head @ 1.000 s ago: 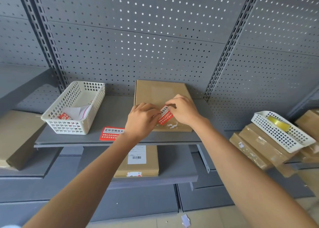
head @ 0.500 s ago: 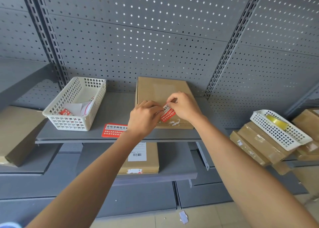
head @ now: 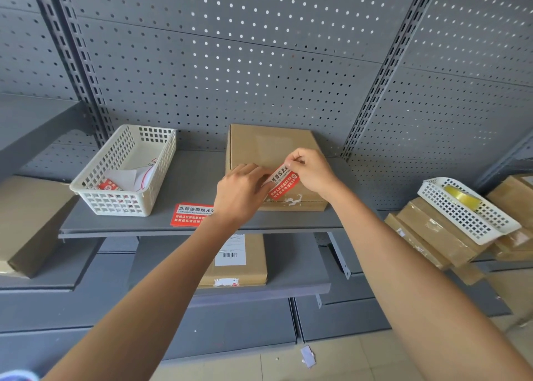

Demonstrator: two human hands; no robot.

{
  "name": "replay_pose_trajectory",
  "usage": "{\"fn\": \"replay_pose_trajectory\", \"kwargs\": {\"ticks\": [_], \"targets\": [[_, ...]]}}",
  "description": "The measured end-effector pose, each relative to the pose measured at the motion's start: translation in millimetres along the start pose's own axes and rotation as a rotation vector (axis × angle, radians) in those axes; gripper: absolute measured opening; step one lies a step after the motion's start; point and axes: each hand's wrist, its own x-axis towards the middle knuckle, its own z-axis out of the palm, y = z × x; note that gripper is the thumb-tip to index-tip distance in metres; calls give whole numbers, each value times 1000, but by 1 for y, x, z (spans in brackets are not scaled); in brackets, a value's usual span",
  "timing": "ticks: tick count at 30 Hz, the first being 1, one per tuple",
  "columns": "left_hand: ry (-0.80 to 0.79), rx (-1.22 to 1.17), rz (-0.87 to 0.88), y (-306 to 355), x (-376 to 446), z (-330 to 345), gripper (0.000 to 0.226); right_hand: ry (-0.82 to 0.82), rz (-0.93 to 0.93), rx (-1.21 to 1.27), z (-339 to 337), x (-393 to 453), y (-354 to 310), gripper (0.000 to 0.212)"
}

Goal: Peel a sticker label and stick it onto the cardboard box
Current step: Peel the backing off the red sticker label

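Observation:
A flat cardboard box (head: 271,147) lies on the grey shelf (head: 196,175), against the pegboard. A red sticker label (head: 284,182) with white print is held tilted over the box's near edge. My left hand (head: 240,193) pinches the label's left end. My right hand (head: 310,168) pinches its upper right end with thumb and forefinger. Whether the label touches the box I cannot tell. White torn scraps (head: 290,199) mark the box's front edge.
A sheet of red labels (head: 190,214) lies on the shelf left of my left hand. A white basket (head: 127,173) holding papers stands further left. Another labelled box (head: 239,262) sits one shelf below. Stacked boxes and a basket with tape (head: 464,204) are at right.
Both hands with the label have stayed over the box's near edge; the label now shows more of its face and my right hand sits slightly higher on it. The view has shifted a little.

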Motion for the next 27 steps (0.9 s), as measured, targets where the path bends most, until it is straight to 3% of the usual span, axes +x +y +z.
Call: {"fn": "replay_pose_trajectory", "kwargs": {"ticks": [27], "targets": [[-39,-31,-33,1,0,-1,33,-36,-47,56,-6,-4,-5,16]]}}
